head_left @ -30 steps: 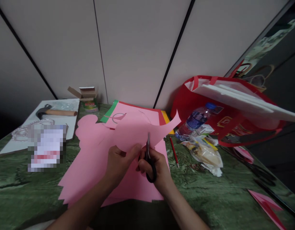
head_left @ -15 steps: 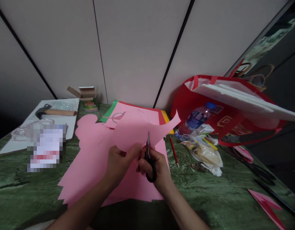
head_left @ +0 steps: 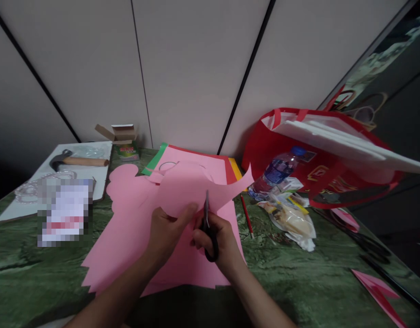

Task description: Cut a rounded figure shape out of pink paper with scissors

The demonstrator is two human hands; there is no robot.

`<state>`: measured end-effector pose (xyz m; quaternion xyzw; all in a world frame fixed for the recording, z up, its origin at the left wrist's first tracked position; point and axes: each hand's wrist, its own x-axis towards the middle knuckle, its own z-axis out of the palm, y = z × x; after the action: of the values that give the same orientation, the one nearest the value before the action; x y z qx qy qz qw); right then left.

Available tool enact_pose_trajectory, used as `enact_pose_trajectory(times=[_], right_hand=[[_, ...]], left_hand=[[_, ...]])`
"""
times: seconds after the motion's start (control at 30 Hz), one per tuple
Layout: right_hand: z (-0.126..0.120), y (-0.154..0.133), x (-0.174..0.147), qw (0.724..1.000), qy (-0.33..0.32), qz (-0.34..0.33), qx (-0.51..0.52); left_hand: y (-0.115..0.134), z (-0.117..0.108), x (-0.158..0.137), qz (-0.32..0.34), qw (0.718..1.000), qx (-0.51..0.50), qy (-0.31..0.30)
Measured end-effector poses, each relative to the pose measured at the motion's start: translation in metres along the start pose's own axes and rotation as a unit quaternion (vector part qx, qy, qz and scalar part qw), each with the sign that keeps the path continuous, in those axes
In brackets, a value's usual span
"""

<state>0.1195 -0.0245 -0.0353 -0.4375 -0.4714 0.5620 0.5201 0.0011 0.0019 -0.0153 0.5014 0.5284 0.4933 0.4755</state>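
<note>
OK, L hand (head_left: 167, 234) pinches the pink paper (head_left: 182, 184), thumb on top, just above the pink stack (head_left: 128, 241) mid-desk (head_left: 22, 282). R hand (head_left: 225, 239) is clamped on the scissors (head_left: 211, 248), fingers thru the loops, blades up against the paper; can't tell how far apart the blades are. Hands close tog., thumbs pointing in. To the R of the blades a tapering strip curls up, tip in the air.

Containers now: big red bag (head_left: 260, 148) on the R, by the wall (head_left: 185, 77), mouth open, white sheets (head_left: 336, 136) poking well out over the front edge. Bottle (head_left: 278, 171) right in front of it, blue cap on, label round the middle; fill level, can't tell. Next to that a clear pack (head_left: 295, 221), crumpled, w/ smth pale inside. Back L, small green box (head_left: 126, 148), flaps up; contents n/a from here, too dark.

Quick look L: hammer (head_left: 83, 161) on a white board (head_left: 48, 157), clear coil (head_left: 25, 187) nr it. Red pencil (head_left: 246, 216) lies just R of the stack. Far R, other scissors (head_left: 371, 246).
</note>
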Motion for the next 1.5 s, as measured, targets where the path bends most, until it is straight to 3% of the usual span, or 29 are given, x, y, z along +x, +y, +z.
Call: enact_pose_trajectory(times=[0.13,0.87,1.5], right_hand=[[-0.0028,-0.0024,0.0026,0.999,0.027,-0.027,0.0],[-0.0031,-0.0011,0.0032,0.999,0.044,-0.011,-0.003],[-0.0019,0.0068,0.0041,0.998,0.049,-0.026,0.023]], left_hand=[[0.0018,-0.0001,-0.0005,-0.001,1.0,0.024,-0.008],[0.002,0.0006,-0.0002,0.023,0.998,0.059,-0.005],[0.0018,-0.0009,0.0017,0.038,0.998,0.021,-0.039]])
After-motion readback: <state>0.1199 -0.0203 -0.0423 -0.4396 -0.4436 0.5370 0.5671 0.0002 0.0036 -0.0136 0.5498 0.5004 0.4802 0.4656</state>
